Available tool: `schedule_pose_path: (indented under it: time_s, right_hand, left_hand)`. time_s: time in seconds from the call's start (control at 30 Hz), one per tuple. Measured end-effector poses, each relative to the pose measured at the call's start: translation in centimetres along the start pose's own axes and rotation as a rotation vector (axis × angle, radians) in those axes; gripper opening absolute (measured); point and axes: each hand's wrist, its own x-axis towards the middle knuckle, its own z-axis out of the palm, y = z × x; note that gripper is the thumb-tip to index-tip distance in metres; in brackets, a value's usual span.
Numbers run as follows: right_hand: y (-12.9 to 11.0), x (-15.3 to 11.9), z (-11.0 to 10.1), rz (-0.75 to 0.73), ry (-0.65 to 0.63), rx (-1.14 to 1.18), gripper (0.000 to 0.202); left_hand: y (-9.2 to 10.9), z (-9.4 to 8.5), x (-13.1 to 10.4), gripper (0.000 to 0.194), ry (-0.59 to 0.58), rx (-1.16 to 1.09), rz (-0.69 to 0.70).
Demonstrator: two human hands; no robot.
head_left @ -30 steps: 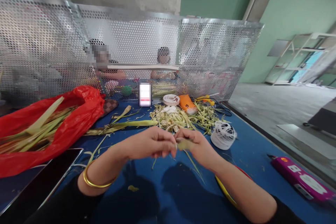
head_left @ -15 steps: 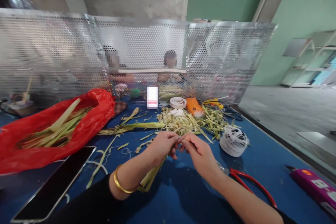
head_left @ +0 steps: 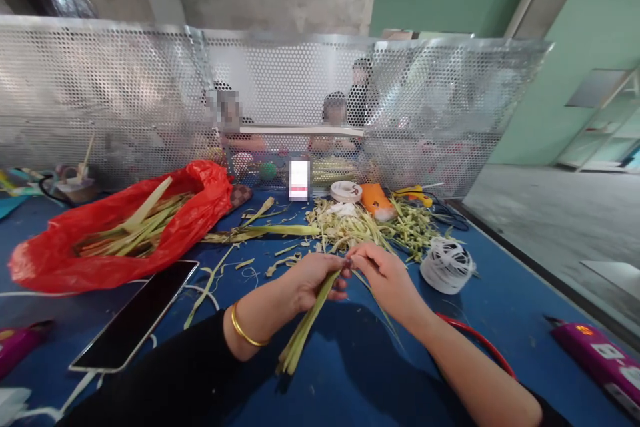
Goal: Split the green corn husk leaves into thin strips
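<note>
My left hand [head_left: 320,278] is closed round a bundle of pale green dried leaf strips [head_left: 307,330], which look like corn husk and hang down toward me. At the bundle's upper end, my right hand [head_left: 384,273] pinches with thumb and forefinger, its fingertips meeting those of the left. What lies between these fingertips is too small to make out. A thin green strand [head_left: 376,300] trails below my right hand. Beyond both hands spreads a heap of shredded strips [head_left: 345,223]. A red-handled tool [head_left: 480,333] lies partly hidden beneath my right forearm.
Left stands a red plastic bag [head_left: 45,253] of long leaves, with a dark-screened tablet [head_left: 135,317] in front. A white ribbon spool [head_left: 447,267], tape roll [head_left: 346,191], orange packet [head_left: 376,199] and purple box [head_left: 595,353] lie rightward. People sit behind a perforated metal screen [head_left: 295,80].
The leaf bundle has swung into clearer view below my left hand, and a strand now shows under my right. My hands stay together at the fingertips. The whole view has shifted slightly.
</note>
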Motion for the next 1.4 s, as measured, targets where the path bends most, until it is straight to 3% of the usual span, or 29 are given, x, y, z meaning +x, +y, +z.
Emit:
schedule_pose_path:
  time_s: [0.13,0.3,0.63,0.7,0.83,0.9,1.0,1.03,1.27,1.4]
  right_hand:
    - [-0.3,-0.2,0.0,0.031,-0.076,0.020,0.018]
    - [-0.4,-0.9,1.2,0.077,-0.183,0.034,0.018]
    - [-0.3,-1.0,2.4,0.174,-0.324,-0.038,0.025]
    - [-0.1,-1.0,2.4,0.188,-0.325,-0.034,0.023]
    - [0.3,-0.9,2.6,0.192,-0.342,-0.023,0.022]
    - [0.3,-0.9,2.7,0.189,-0.346,-0.022,0.023]
    - [0.3,-0.9,2.7,0.189,-0.336,-0.041,0.024]
    - [0.3,-0.9,2.8,0.189,-0.334,-0.051,0.024]
    - [0.9,-0.9,3.0,0.181,-0.343,-0.103,0.022]
    - [1.1,-1.0,3.1,0.183,-0.353,-0.101,0.021]
  left_hand:
    - [-0.3,-0.2,-1.3,0.003,0.086,-0.076,-0.074]
    - [-2.2,-0.7,-2.9,0.005,0.162,-0.080,-0.117]
    - [-4.6,-2.1,-3.7,0.029,0.150,0.293,-0.016]
    - [-4.7,-2.1,-3.9,0.027,0.194,0.528,0.083]
    - [-4.5,-1.9,-4.7,0.006,0.378,1.169,0.533]
    - [-4.1,-1.9,-5.1,0.009,0.267,1.377,0.665]
    - [-3.4,-2.2,-4.9,0.012,-0.067,1.580,0.661]
    - [-3.2,-2.4,-4.8,0.015,-0.130,1.626,0.645]
    - [-2.8,-3.2,-3.3,0.012,-0.211,1.642,0.602]
    - [-2.3,-3.8,-3.0,0.010,-0.237,1.346,0.565]
